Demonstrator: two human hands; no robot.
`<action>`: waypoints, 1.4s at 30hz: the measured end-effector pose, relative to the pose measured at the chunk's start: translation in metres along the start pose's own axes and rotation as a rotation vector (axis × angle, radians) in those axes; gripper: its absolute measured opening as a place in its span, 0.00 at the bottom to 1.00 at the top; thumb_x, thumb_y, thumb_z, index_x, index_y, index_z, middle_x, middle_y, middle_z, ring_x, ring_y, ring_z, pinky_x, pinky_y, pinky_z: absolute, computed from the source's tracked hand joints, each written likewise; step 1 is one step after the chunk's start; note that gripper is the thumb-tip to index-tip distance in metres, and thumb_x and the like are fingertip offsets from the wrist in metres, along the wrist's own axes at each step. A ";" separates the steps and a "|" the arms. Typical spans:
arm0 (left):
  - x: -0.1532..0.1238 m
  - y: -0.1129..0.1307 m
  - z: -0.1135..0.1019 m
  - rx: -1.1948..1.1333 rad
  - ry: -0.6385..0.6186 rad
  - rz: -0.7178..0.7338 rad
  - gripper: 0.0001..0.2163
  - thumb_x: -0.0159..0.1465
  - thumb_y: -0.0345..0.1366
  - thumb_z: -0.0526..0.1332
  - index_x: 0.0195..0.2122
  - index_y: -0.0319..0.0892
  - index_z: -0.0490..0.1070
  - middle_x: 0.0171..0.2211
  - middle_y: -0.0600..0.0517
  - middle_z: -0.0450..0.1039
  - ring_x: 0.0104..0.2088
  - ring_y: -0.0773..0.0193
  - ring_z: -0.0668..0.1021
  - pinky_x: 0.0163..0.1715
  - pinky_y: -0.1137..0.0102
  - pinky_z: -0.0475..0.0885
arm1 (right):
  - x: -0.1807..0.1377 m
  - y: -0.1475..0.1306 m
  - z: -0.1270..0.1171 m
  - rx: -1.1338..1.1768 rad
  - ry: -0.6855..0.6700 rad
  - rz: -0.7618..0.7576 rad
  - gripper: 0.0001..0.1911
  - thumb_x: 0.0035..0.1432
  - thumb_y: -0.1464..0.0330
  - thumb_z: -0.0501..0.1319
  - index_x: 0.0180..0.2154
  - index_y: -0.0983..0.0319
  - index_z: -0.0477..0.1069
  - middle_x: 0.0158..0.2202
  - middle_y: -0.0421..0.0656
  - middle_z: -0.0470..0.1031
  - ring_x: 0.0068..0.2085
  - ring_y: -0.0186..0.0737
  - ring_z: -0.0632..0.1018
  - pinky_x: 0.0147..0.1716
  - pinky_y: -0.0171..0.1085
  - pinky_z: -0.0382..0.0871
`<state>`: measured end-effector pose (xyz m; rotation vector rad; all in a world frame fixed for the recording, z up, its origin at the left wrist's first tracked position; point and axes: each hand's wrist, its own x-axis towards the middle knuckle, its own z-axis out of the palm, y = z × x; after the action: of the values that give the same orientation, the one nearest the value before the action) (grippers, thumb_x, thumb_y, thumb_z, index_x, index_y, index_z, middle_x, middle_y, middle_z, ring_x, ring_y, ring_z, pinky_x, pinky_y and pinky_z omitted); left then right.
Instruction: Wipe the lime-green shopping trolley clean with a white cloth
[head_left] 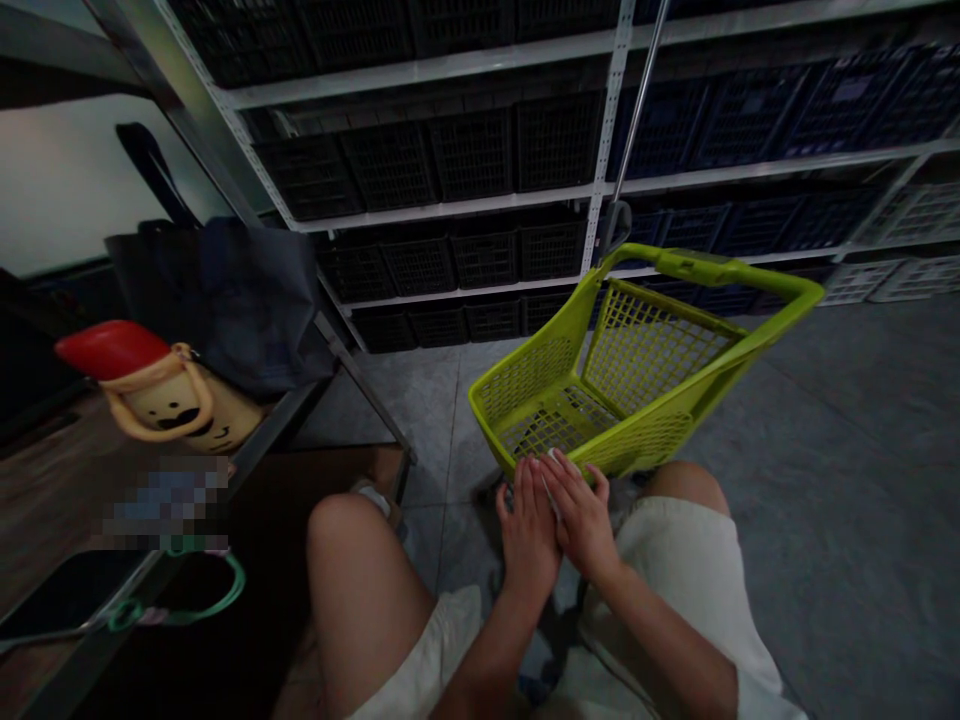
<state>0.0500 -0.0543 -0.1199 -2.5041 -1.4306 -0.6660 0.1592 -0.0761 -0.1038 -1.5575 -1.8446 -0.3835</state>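
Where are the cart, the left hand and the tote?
Cart (pixel 656 345), head view: the inner mesh panel.
Left hand (pixel 532 525), head view: its back.
Tote (pixel 240 295), head view: the side facing the camera.

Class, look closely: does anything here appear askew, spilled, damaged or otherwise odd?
One mild oddity: the looped mint-green cord juts out past the edge of the brown tabletop at left, where it might snag. Nothing visibly spilled or damaged.

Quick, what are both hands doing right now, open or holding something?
Left hand: fingers extended, palm hidden; can't tell whether it grips anything.
Right hand: beside it, white material showing at its fingers; can't tell whether it's gripped.
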 end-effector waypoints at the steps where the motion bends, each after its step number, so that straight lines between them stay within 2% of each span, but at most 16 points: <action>1: 0.000 -0.001 -0.001 0.006 -0.005 -0.001 0.28 0.67 0.28 0.52 0.69 0.35 0.54 0.67 0.38 0.63 0.67 0.55 0.65 0.61 0.52 0.65 | 0.001 0.002 -0.003 0.008 -0.032 -0.043 0.41 0.55 0.79 0.50 0.69 0.55 0.51 0.61 0.47 0.73 0.65 0.44 0.69 0.65 0.50 0.43; 3: 0.000 -0.004 -0.004 0.011 -0.025 -0.004 0.28 0.67 0.29 0.52 0.69 0.34 0.52 0.67 0.37 0.61 0.67 0.55 0.64 0.61 0.51 0.65 | 0.003 0.026 -0.014 0.000 -0.082 -0.157 0.42 0.56 0.80 0.50 0.70 0.53 0.49 0.61 0.45 0.74 0.63 0.43 0.71 0.66 0.51 0.40; 5: 0.001 -0.004 -0.007 0.010 -0.045 0.001 0.29 0.67 0.30 0.52 0.70 0.33 0.50 0.68 0.38 0.60 0.68 0.55 0.63 0.61 0.51 0.65 | 0.005 0.067 -0.030 -0.051 -0.060 -0.194 0.42 0.57 0.80 0.50 0.70 0.51 0.49 0.60 0.43 0.75 0.62 0.42 0.72 0.66 0.52 0.40; 8: 0.002 -0.002 -0.009 0.000 -0.056 0.007 0.30 0.67 0.31 0.52 0.70 0.33 0.48 0.69 0.39 0.58 0.68 0.55 0.62 0.61 0.50 0.65 | 0.006 0.127 -0.052 -0.190 0.040 -0.054 0.41 0.55 0.79 0.52 0.69 0.50 0.53 0.60 0.44 0.74 0.62 0.45 0.73 0.66 0.54 0.41; 10: 0.002 0.002 -0.009 -0.008 -0.051 0.013 0.30 0.67 0.31 0.53 0.71 0.34 0.49 0.69 0.39 0.58 0.68 0.55 0.63 0.61 0.51 0.65 | 0.006 0.145 -0.057 -0.257 0.094 0.046 0.41 0.54 0.79 0.53 0.67 0.51 0.56 0.61 0.45 0.73 0.63 0.48 0.72 0.66 0.55 0.41; 12: 0.002 0.006 -0.007 -0.011 -0.044 0.008 0.30 0.67 0.31 0.53 0.70 0.35 0.50 0.69 0.39 0.58 0.68 0.54 0.63 0.61 0.51 0.65 | 0.005 0.137 -0.052 -0.272 0.165 0.145 0.40 0.52 0.80 0.52 0.66 0.52 0.59 0.60 0.45 0.74 0.63 0.50 0.71 0.66 0.56 0.42; 14: 0.001 0.009 -0.005 -0.012 -0.034 -0.006 0.30 0.67 0.30 0.53 0.70 0.34 0.50 0.69 0.39 0.58 0.68 0.54 0.63 0.61 0.51 0.65 | 0.004 0.105 -0.038 -0.235 0.205 0.204 0.40 0.51 0.80 0.51 0.65 0.54 0.61 0.60 0.45 0.74 0.64 0.50 0.71 0.65 0.57 0.43; 18: 0.000 0.006 0.000 -0.003 -0.014 0.001 0.29 0.67 0.29 0.53 0.70 0.35 0.52 0.67 0.38 0.61 0.68 0.55 0.63 0.61 0.53 0.65 | -0.001 0.021 -0.007 -0.061 0.051 0.089 0.40 0.53 0.79 0.50 0.67 0.54 0.57 0.61 0.44 0.73 0.66 0.46 0.68 0.66 0.54 0.43; 20: -0.001 0.000 0.001 0.009 -0.014 0.003 0.28 0.67 0.29 0.52 0.69 0.35 0.53 0.67 0.37 0.62 0.67 0.55 0.64 0.61 0.53 0.65 | -0.001 0.001 -0.001 -0.009 -0.003 0.035 0.40 0.54 0.79 0.51 0.68 0.54 0.55 0.62 0.45 0.72 0.66 0.44 0.67 0.66 0.53 0.42; 22: -0.001 -0.005 -0.001 0.020 -0.019 -0.006 0.29 0.67 0.30 0.52 0.70 0.34 0.52 0.67 0.37 0.62 0.68 0.56 0.64 0.61 0.52 0.65 | 0.003 0.008 -0.005 0.013 -0.059 -0.068 0.40 0.55 0.79 0.51 0.68 0.54 0.54 0.62 0.44 0.72 0.65 0.43 0.68 0.66 0.52 0.39; 25: 0.000 -0.009 -0.005 0.019 -0.027 -0.007 0.30 0.67 0.31 0.52 0.71 0.35 0.48 0.68 0.38 0.60 0.68 0.55 0.62 0.62 0.51 0.64 | 0.009 0.059 -0.024 -0.013 -0.075 -0.208 0.41 0.56 0.80 0.50 0.68 0.50 0.53 0.60 0.42 0.74 0.62 0.41 0.72 0.66 0.52 0.38; 28: 0.001 -0.007 -0.008 0.004 -0.028 -0.004 0.32 0.67 0.31 0.53 0.71 0.37 0.47 0.69 0.39 0.58 0.68 0.54 0.63 0.63 0.51 0.63 | 0.015 0.120 -0.043 -0.170 0.082 -0.052 0.41 0.55 0.79 0.52 0.68 0.50 0.56 0.59 0.43 0.76 0.61 0.45 0.74 0.66 0.54 0.40; 31: 0.002 -0.001 -0.007 -0.005 -0.019 -0.011 0.32 0.67 0.31 0.53 0.71 0.36 0.46 0.69 0.39 0.58 0.68 0.54 0.63 0.62 0.52 0.64 | 0.017 0.144 -0.045 -0.281 0.263 0.163 0.38 0.54 0.78 0.53 0.65 0.51 0.62 0.57 0.45 0.77 0.61 0.51 0.74 0.65 0.59 0.39; 34: 0.002 0.004 -0.004 -0.012 -0.006 -0.027 0.31 0.67 0.31 0.52 0.71 0.35 0.47 0.68 0.38 0.59 0.68 0.54 0.63 0.61 0.53 0.65 | 0.015 0.112 -0.028 -0.227 0.286 0.232 0.37 0.53 0.79 0.51 0.63 0.53 0.64 0.57 0.46 0.77 0.63 0.52 0.72 0.65 0.60 0.39; 39: 0.002 0.000 -0.002 0.000 0.000 -0.014 0.28 0.67 0.31 0.53 0.69 0.33 0.53 0.67 0.37 0.61 0.68 0.54 0.64 0.61 0.53 0.65 | 0.004 0.017 0.001 -0.030 0.064 0.064 0.41 0.52 0.80 0.51 0.66 0.53 0.58 0.60 0.44 0.74 0.64 0.47 0.70 0.66 0.56 0.39; 42: 0.001 -0.009 -0.005 0.017 -0.018 0.014 0.28 0.68 0.30 0.52 0.69 0.36 0.53 0.67 0.39 0.62 0.67 0.57 0.64 0.61 0.53 0.64 | 0.005 0.015 -0.006 0.007 -0.054 -0.090 0.43 0.52 0.81 0.50 0.68 0.52 0.54 0.61 0.43 0.74 0.64 0.44 0.70 0.66 0.53 0.39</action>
<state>0.0408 -0.0510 -0.1156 -2.5111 -1.4170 -0.6283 0.1753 -0.0725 -0.0994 -1.4975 -1.9602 -0.3787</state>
